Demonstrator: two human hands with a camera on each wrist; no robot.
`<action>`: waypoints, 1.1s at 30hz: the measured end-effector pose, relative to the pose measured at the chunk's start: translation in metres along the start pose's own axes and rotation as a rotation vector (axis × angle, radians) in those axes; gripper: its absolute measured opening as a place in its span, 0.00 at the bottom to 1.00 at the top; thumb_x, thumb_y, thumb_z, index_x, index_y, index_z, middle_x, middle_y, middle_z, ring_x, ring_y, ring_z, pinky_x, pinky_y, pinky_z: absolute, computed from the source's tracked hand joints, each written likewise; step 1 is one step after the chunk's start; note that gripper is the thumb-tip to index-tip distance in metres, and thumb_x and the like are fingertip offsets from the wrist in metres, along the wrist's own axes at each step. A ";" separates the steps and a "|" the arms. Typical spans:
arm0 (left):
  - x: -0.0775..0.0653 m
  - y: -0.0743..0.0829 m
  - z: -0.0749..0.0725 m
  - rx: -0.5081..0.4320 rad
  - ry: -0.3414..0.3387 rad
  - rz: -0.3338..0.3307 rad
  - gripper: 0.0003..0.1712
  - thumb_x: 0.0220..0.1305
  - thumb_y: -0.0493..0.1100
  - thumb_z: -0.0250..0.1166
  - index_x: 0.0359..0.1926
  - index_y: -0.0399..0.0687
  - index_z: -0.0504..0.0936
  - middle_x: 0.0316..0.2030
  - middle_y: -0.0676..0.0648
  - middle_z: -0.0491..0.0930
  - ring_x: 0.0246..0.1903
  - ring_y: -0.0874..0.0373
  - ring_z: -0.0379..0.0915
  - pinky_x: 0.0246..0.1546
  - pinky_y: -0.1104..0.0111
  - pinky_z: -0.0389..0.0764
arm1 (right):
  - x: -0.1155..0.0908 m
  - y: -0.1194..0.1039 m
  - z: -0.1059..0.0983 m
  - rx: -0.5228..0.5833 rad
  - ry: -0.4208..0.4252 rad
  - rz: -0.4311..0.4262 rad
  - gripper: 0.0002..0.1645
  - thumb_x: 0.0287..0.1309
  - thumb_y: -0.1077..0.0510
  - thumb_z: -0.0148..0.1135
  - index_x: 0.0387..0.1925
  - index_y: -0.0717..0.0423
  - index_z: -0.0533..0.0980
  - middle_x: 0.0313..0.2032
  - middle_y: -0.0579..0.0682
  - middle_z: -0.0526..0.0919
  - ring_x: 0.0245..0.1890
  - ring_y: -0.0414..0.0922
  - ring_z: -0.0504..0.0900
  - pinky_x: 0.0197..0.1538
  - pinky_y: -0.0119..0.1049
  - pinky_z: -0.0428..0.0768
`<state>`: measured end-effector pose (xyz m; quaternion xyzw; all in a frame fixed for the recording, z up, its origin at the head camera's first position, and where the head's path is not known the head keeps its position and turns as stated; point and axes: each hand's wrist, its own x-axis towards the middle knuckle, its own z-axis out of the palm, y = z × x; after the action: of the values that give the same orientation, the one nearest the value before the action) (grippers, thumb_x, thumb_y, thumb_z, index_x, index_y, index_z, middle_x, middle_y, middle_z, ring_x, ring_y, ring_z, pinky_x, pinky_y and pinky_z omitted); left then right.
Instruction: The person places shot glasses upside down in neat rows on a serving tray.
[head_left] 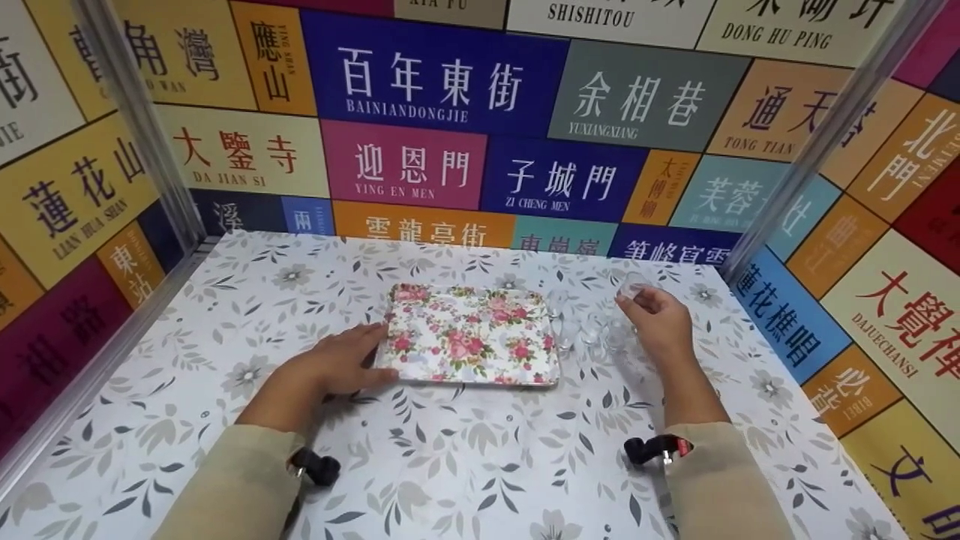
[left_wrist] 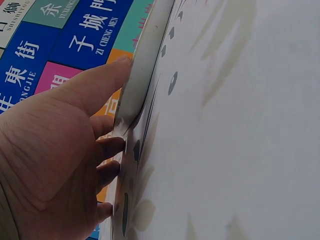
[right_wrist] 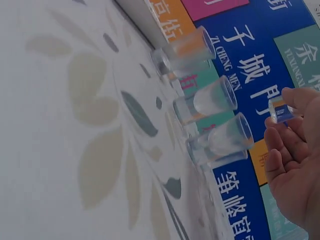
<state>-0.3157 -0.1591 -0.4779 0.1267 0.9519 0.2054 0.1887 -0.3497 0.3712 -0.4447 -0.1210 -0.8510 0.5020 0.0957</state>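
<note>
A rectangular tray [head_left: 465,341] with pink roses on white lies on the table. My left hand [head_left: 337,364] touches its left side, fingers extended; in the left wrist view the thumb [left_wrist: 102,82] rests against the tray's pale edge [left_wrist: 142,65]. To the right of the tray, my right hand [head_left: 666,322] pinches a small clear cup [right_wrist: 281,110] between thumb and fingers, raised off the table. Several similar clear cups [head_left: 592,334] stand between the tray and my right hand. Three of them, including the nearest cup [right_wrist: 225,136], show plainly in the right wrist view.
The table [head_left: 480,465] has a white cover printed with grey leaves and flowers. Colourful sign-patterned panels [head_left: 442,75] rise behind it and at both sides. Transparent corner posts [head_left: 810,150] stand at the back left and back right.
</note>
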 end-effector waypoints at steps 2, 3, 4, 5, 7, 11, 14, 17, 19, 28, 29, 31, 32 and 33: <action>0.000 -0.002 0.000 0.004 0.003 0.005 0.62 0.64 0.83 0.60 0.88 0.68 0.45 0.88 0.44 0.43 0.86 0.33 0.39 0.83 0.30 0.45 | -0.003 -0.006 0.007 0.008 -0.013 -0.030 0.42 0.62 0.30 0.73 0.67 0.51 0.78 0.65 0.54 0.82 0.67 0.49 0.78 0.72 0.44 0.78; 0.000 -0.002 0.000 0.010 0.006 0.015 0.62 0.64 0.83 0.59 0.88 0.66 0.45 0.88 0.43 0.44 0.86 0.33 0.39 0.82 0.30 0.45 | -0.004 -0.008 0.011 0.007 -0.019 -0.045 0.42 0.63 0.30 0.73 0.67 0.51 0.78 0.64 0.54 0.82 0.66 0.49 0.78 0.71 0.44 0.78; 0.000 -0.003 0.000 0.017 0.007 0.025 0.62 0.65 0.82 0.59 0.88 0.65 0.45 0.88 0.43 0.44 0.86 0.33 0.40 0.82 0.30 0.46 | -0.005 -0.010 0.015 0.009 -0.023 -0.060 0.41 0.63 0.30 0.73 0.67 0.51 0.78 0.63 0.54 0.82 0.66 0.49 0.79 0.69 0.43 0.79; 0.001 -0.003 0.000 0.023 0.009 0.036 0.62 0.66 0.82 0.59 0.88 0.63 0.46 0.88 0.42 0.45 0.86 0.33 0.40 0.82 0.30 0.46 | -0.006 -0.012 0.019 0.011 -0.025 -0.077 0.40 0.64 0.31 0.73 0.67 0.51 0.79 0.62 0.55 0.83 0.64 0.49 0.79 0.68 0.43 0.79; 0.001 -0.003 0.000 0.036 0.012 0.056 0.61 0.67 0.81 0.59 0.88 0.60 0.46 0.88 0.41 0.46 0.86 0.34 0.41 0.83 0.31 0.47 | -0.008 -0.016 0.026 0.009 -0.028 -0.106 0.39 0.64 0.32 0.73 0.66 0.52 0.80 0.60 0.55 0.83 0.63 0.49 0.80 0.66 0.42 0.80; 0.002 -0.004 0.001 0.042 0.012 0.063 0.62 0.67 0.81 0.59 0.88 0.59 0.46 0.88 0.41 0.46 0.86 0.34 0.41 0.83 0.32 0.47 | -0.010 -0.024 0.040 0.007 -0.037 -0.113 0.37 0.64 0.33 0.74 0.63 0.53 0.81 0.59 0.55 0.84 0.61 0.50 0.81 0.65 0.42 0.81; 0.002 -0.004 0.001 0.037 0.012 0.059 0.61 0.67 0.81 0.59 0.88 0.60 0.46 0.88 0.42 0.45 0.86 0.35 0.41 0.83 0.32 0.46 | -0.012 -0.030 0.049 0.003 -0.054 -0.106 0.36 0.63 0.32 0.74 0.61 0.52 0.81 0.58 0.54 0.84 0.60 0.50 0.81 0.63 0.43 0.82; 0.002 -0.004 0.001 0.031 0.014 0.058 0.62 0.66 0.81 0.59 0.88 0.60 0.47 0.88 0.42 0.46 0.86 0.34 0.41 0.83 0.31 0.46 | -0.013 -0.034 0.057 -0.001 -0.069 -0.110 0.36 0.62 0.31 0.74 0.60 0.50 0.82 0.57 0.53 0.84 0.58 0.49 0.81 0.62 0.42 0.82; 0.002 -0.004 0.001 0.029 0.015 0.057 0.62 0.66 0.82 0.59 0.88 0.60 0.47 0.88 0.42 0.46 0.86 0.35 0.41 0.83 0.32 0.46 | -0.014 -0.036 0.063 0.005 -0.078 -0.119 0.36 0.62 0.31 0.74 0.59 0.50 0.82 0.56 0.53 0.84 0.57 0.49 0.82 0.61 0.42 0.83; 0.001 -0.003 0.000 0.013 0.007 0.044 0.62 0.65 0.82 0.59 0.88 0.62 0.46 0.88 0.43 0.44 0.86 0.34 0.39 0.83 0.32 0.45 | -0.022 -0.053 0.096 0.067 -0.147 -0.157 0.30 0.63 0.36 0.75 0.57 0.49 0.83 0.54 0.52 0.85 0.55 0.49 0.82 0.59 0.44 0.84; 0.001 -0.003 0.000 0.013 0.006 0.043 0.62 0.65 0.82 0.59 0.88 0.62 0.46 0.88 0.43 0.44 0.86 0.34 0.39 0.83 0.32 0.45 | -0.024 -0.055 0.100 0.069 -0.153 -0.166 0.29 0.64 0.36 0.75 0.57 0.49 0.83 0.54 0.52 0.85 0.55 0.49 0.82 0.58 0.43 0.84; 0.001 -0.002 0.000 0.012 0.006 0.043 0.62 0.65 0.82 0.59 0.88 0.63 0.46 0.88 0.43 0.44 0.86 0.34 0.39 0.83 0.32 0.45 | -0.027 -0.060 0.109 0.081 -0.163 -0.188 0.27 0.64 0.38 0.76 0.56 0.49 0.84 0.53 0.52 0.86 0.53 0.48 0.83 0.55 0.42 0.85; 0.001 -0.002 0.000 0.013 0.005 0.042 0.62 0.65 0.82 0.59 0.88 0.63 0.45 0.88 0.42 0.44 0.86 0.34 0.39 0.83 0.31 0.46 | -0.029 -0.062 0.114 0.087 -0.169 -0.191 0.26 0.64 0.38 0.76 0.56 0.48 0.84 0.52 0.51 0.86 0.52 0.48 0.83 0.55 0.41 0.85; 0.001 -0.002 0.000 0.014 0.004 0.037 0.62 0.65 0.82 0.59 0.88 0.63 0.45 0.88 0.43 0.44 0.86 0.34 0.39 0.83 0.32 0.46 | -0.030 -0.065 0.119 0.093 -0.179 -0.193 0.25 0.64 0.39 0.76 0.55 0.47 0.85 0.52 0.51 0.87 0.52 0.48 0.83 0.54 0.41 0.85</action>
<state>-0.3172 -0.1601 -0.4792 0.1454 0.9511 0.2026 0.1821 -0.3617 0.2331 -0.4459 0.0112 -0.8396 0.5382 0.0729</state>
